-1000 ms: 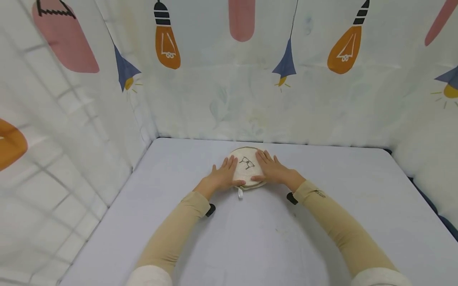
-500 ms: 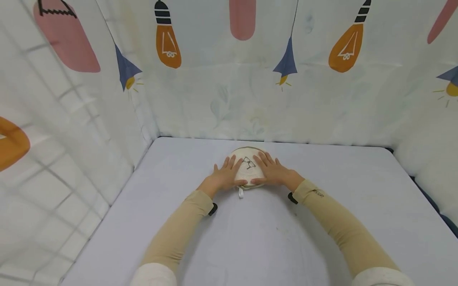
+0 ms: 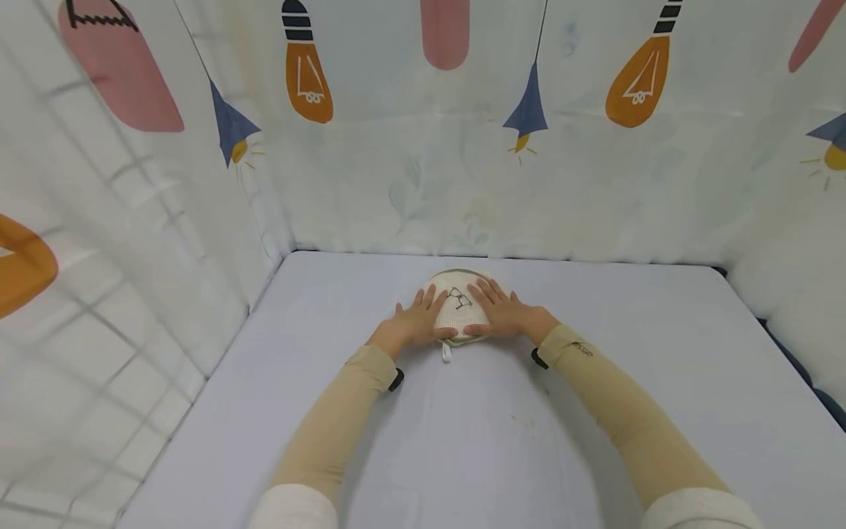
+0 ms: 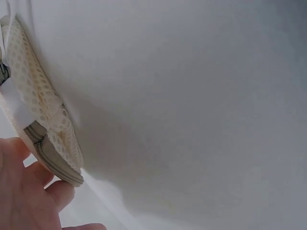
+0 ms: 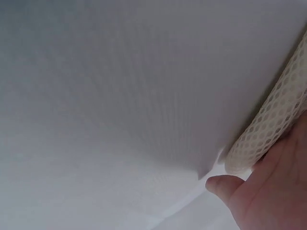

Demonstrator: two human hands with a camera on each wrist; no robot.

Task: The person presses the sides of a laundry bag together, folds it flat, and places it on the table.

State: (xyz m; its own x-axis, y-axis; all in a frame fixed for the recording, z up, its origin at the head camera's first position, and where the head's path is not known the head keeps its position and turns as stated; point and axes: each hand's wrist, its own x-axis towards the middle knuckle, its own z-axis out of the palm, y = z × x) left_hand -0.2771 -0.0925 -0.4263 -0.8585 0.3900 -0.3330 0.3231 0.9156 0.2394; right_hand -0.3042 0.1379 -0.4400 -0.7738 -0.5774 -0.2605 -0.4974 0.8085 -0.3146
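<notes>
A round cream mesh laundry bag [image 3: 456, 317] with an olive edge and a dark line-drawn animal lies near the table's far side. A white tab [image 3: 446, 354] sticks out at its near edge. My left hand [image 3: 415, 325] rests on the bag's left side, fingers spread. On the right side my right hand [image 3: 507, 317] lies the same way, the two thumbs pointing at each other. In the left wrist view the mesh side [image 4: 41, 91] and zipper [image 4: 57, 165] show beside the left fingers. The right wrist view has the puffed mesh [image 5: 271, 120] against the right hand [image 5: 276, 191].
The bag lies on a white-covered table [image 3: 476, 448]. A white curtain [image 3: 344, 184] printed with lamps and bulbs hangs along the far edge, and more of it covers the left and right sides. Dark wristbands [image 3: 538, 358] sit under both wrists.
My left hand has shifted slightly to the right over the bag, and the right fingers have edged a little toward the middle. The bag stays almost in place.
</notes>
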